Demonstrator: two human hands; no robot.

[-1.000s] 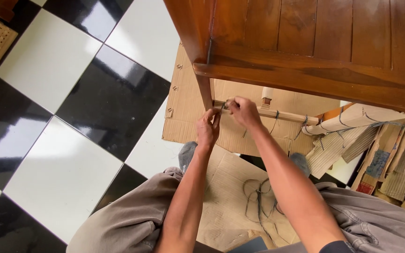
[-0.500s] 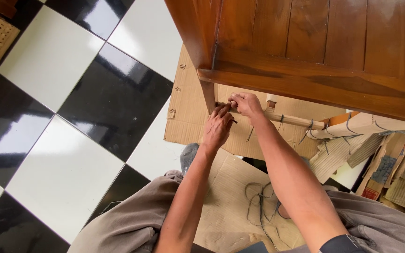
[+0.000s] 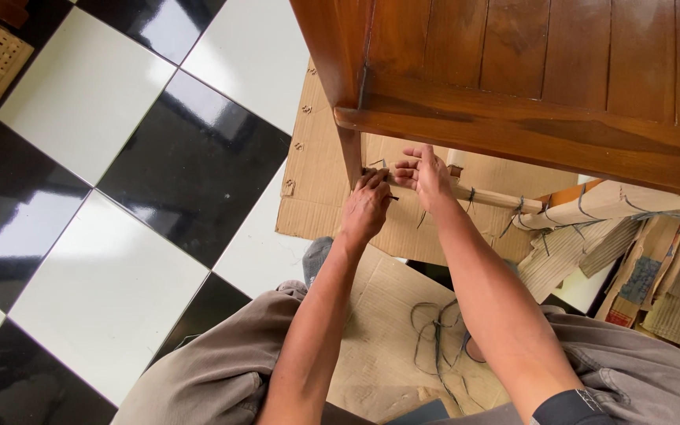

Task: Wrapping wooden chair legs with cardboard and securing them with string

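Cord [image 3: 391,197], thin + dark, sits pinched in the left hand [image 3: 365,211], right at the near end of a cardboard-wrapped rail [image 3: 488,197] under the wooden furniture piece. Left hand's grip is clenched, fingertips closed on the cord. Right hand [image 3: 428,179] just beside it, touching the same spot; fingers curled over the rail end w/ index + thumb bent in — looks like it nips the cord or the wrap, can't tell which. Both hands nearly knuckle to knuckle, next to the furniture leg [image 3: 349,153].

Out from the grip: rail runs off to the right, tied round w/ more dark cord loops at intervals. Above the hands, brown wooden furniture frame [image 3: 513,86], panelled. Behind + below the hands, flat cardboard sheet [image 3: 320,189] on the floor. Further right, rolled and folded cardboard wraps [image 3: 600,208], also tied. Near the person's lap, a loose tangle of cord [image 3: 434,338] lying on another cardboard sheet, between legs in grey-brown trousers [image 3: 214,378]. Left of everything, glossy black + white checkered floor tiles [image 3: 104,197].
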